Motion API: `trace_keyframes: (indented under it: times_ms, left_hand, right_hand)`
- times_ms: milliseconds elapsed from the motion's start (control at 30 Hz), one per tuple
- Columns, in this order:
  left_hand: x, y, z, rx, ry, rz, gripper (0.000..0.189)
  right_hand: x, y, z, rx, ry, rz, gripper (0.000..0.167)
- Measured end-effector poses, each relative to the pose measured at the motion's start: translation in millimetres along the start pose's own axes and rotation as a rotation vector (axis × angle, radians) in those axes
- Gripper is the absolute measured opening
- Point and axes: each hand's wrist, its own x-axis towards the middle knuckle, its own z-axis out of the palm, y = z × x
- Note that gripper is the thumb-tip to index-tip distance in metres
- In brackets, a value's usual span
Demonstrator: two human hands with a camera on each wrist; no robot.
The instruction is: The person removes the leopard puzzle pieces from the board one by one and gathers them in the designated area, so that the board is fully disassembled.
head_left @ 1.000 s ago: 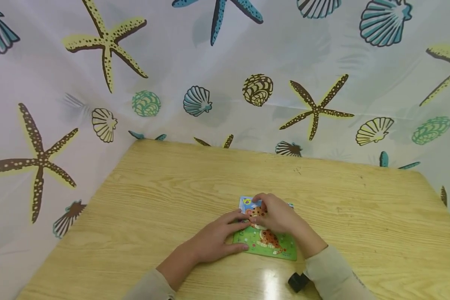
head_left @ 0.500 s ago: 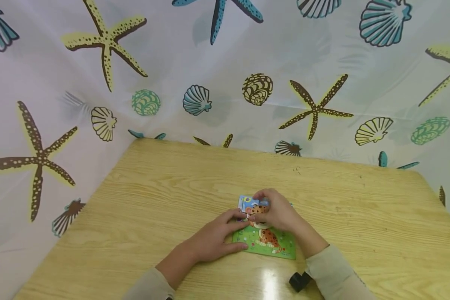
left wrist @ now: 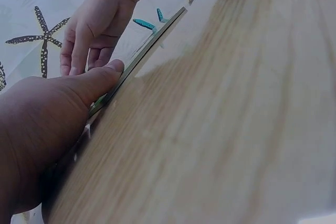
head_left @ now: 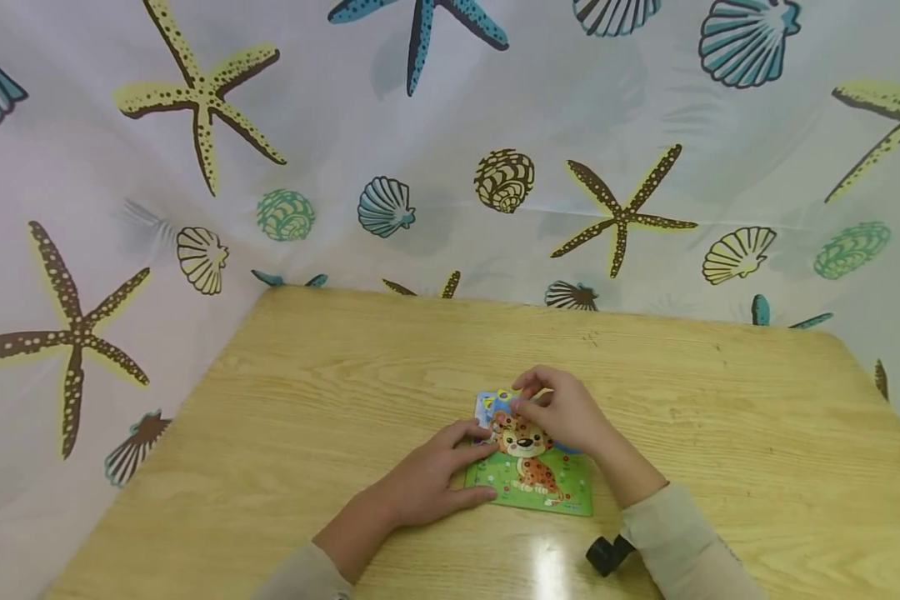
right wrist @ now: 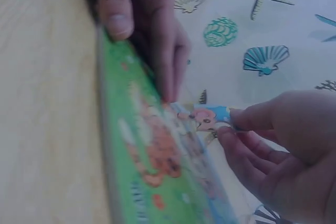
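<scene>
A puzzle board (head_left: 498,477) with a spotted leopard cub on green grass under a blue sky lies on the table in the head view. My left hand (head_left: 437,482) rests on its left side, fingers spread and thumb on the near left edge. In the right wrist view, my right hand (right wrist: 286,145) pinches a puzzle piece (right wrist: 209,116) between thumb and fingers. The piece shows a pink ear and blue sky, and is tilted up above the board's top part. The right hand's fingers partly hide the top of the board in the head view.
A small black object (head_left: 603,556) is beside the right sleeve, near the table's front. The wooden table (head_left: 330,375) reaches back to a hanging cloth (head_left: 435,250) printed with starfish and shells, which also closes off both sides.
My right hand has moved up and back, raising the puzzle piece, and the cub's face shows now. The left hand stays on the board. The head view has shifted slightly.
</scene>
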Motion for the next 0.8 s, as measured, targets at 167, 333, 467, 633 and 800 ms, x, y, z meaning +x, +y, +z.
trace_keyframes:
  times_ms: [167, 333, 467, 633, 800]
  left_hand:
    - [-1.3, -2.3, 2.2, 0.009, 0.007, 0.008, 0.065]
    - [-1.9, -0.9, 1.2, 0.015, -0.013, 0.002, 0.073]
    - [-1.9, 0.4, 0.6, 0.021, -0.011, 0.001, 0.073]
    - [-1.7, 2.3, 0.2, 0.008, -0.005, -0.006, 0.073]
    - [-1.1, 0.8, 1.9, 0.009, 0.003, -0.003, 0.073]
  right_hand:
    - [-2.1, 0, -17, 0.159, -0.142, 0.024, 0.037]
    - [-4.8, 1, -33, 0.191, -0.169, 0.096, 0.039]
    - [-7.1, 2, -46, 0.221, -0.166, 0.167, 0.037]
    - [-8.9, 10, -63, 0.211, -0.19, 0.214, 0.031]
    - [-11.3, 17, -79, 0.17, -0.18, 0.24, 0.028]
